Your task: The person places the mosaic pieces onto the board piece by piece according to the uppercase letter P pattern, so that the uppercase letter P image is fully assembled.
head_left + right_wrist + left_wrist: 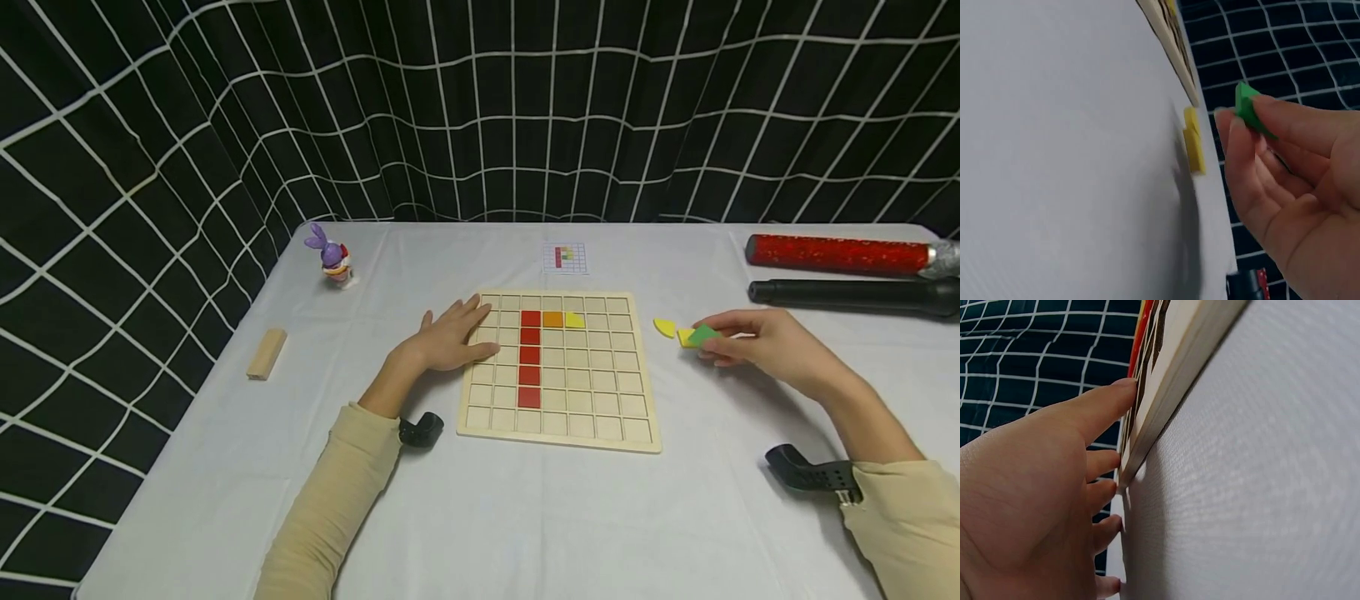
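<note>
A wooden grid board (606, 380) lies on the white tablecloth. A column of several red squares (529, 355) sits in its cells, with an orange square (552, 319) and a yellow piece with one curved side (574, 320) to the right of the top one. My left hand (450, 335) rests at the board's left edge, fingers spread and thumb touching the frame. Right of the board, my right hand (776, 346) pinches a green tile (1246, 106) between thumb and fingertips, above the table. Beneath and beside it lie a yellow quarter-round piece (663, 327) and another yellow piece (1194, 151).
Behind the board lies a small printed pattern card (566, 258). A purple-topped figurine (330, 255) and a wooden block (267, 354) are at the left. A red tube (840, 253) and a black tube (847, 295) lie at the right back.
</note>
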A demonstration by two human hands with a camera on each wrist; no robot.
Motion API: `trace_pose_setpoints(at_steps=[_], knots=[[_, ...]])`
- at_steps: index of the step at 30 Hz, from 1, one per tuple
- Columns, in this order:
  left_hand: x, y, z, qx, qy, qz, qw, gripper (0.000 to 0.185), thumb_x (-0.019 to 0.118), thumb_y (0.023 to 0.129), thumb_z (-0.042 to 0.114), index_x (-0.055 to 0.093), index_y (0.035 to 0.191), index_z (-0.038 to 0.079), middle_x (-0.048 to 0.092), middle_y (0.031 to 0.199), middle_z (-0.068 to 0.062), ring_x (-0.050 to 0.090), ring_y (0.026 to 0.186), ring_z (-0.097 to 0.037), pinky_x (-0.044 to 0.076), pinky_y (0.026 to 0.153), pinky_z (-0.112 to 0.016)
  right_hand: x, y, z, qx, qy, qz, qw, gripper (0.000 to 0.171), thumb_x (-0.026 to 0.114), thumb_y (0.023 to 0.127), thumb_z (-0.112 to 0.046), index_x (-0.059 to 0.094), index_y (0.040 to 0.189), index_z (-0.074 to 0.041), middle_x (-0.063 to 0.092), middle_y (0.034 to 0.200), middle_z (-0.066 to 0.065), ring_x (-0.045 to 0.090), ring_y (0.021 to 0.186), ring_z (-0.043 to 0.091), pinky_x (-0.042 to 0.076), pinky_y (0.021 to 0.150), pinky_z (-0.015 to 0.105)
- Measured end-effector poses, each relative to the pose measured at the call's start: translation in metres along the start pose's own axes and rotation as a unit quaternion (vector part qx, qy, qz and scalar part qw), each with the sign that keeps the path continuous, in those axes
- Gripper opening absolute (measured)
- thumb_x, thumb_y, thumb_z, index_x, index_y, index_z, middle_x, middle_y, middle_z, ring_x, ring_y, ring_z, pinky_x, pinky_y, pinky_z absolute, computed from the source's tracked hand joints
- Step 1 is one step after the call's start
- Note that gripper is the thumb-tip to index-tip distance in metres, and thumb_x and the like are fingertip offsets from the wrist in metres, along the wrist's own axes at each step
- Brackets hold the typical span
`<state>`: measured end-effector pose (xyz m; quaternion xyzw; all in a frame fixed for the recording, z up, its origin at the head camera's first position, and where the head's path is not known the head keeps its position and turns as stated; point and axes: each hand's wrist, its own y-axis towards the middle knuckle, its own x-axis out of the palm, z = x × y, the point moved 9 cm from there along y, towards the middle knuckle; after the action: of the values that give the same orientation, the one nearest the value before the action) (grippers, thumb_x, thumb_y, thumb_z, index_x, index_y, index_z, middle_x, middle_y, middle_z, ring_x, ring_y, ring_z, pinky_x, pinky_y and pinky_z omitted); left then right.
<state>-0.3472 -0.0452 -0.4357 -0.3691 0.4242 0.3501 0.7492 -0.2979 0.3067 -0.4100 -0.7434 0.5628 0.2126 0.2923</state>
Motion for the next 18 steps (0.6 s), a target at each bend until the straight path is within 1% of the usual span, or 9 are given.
trace_pose_setpoints(at_steps=[4,11,13,18], knots=[[0.0,-0.001,0.0,-0.001,-0.003,0.0,1.0,0.075,0.045,0.095,0.054,0.019,0.154,0.015,0.006,0.159,-0.004,0.005,0.144,-0.025,0.0,0.11,-0.059,0.007,0.0,-0.007,-0.011,0.014,-0.007,1.0,0.043,0.06,0.096,-0.02,0.053,0.129,0.007,0.065,0.112,0.02,0.064,0.087,0.014,0.053,0.072,0.027],[-0.001,-0.001,0.0,-0.002,-0.003,0.001,1.0,0.075,0.045,0.095,0.055,0.019,0.154,0.016,0.006,0.159,-0.004,0.005,0.144,-0.024,0.0,0.11,-0.058,0.021,0.003,-0.011,0.007,0.041,-0.017,0.999,0.047,0.062,0.095,-0.021,0.051,0.128,0.01,0.069,0.104,0.016,0.066,0.082,0.016,0.054,0.07,0.028],[-0.001,0.0,0.0,-0.001,-0.003,0.001,1.0,0.075,0.045,0.095,0.055,0.019,0.154,0.016,0.006,0.159,-0.004,0.005,0.144,-0.024,-0.001,0.11,-0.058,0.027,0.004,-0.013,0.006,0.053,-0.021,0.998,0.047,0.062,0.095,-0.022,0.051,0.128,0.01,0.069,0.105,0.016,0.067,0.082,0.016,0.054,0.07,0.029],[0.0,0.0,0.0,-0.002,-0.001,0.001,1.0,0.075,0.045,0.095,0.055,0.019,0.154,0.016,0.005,0.159,-0.004,0.005,0.144,-0.024,-0.001,0.11,-0.058,0.038,0.007,-0.024,-0.014,0.061,-0.026,0.998,0.044,0.061,0.095,-0.021,0.053,0.126,0.01,0.068,0.105,0.017,0.067,0.082,0.016,0.055,0.069,0.03]])
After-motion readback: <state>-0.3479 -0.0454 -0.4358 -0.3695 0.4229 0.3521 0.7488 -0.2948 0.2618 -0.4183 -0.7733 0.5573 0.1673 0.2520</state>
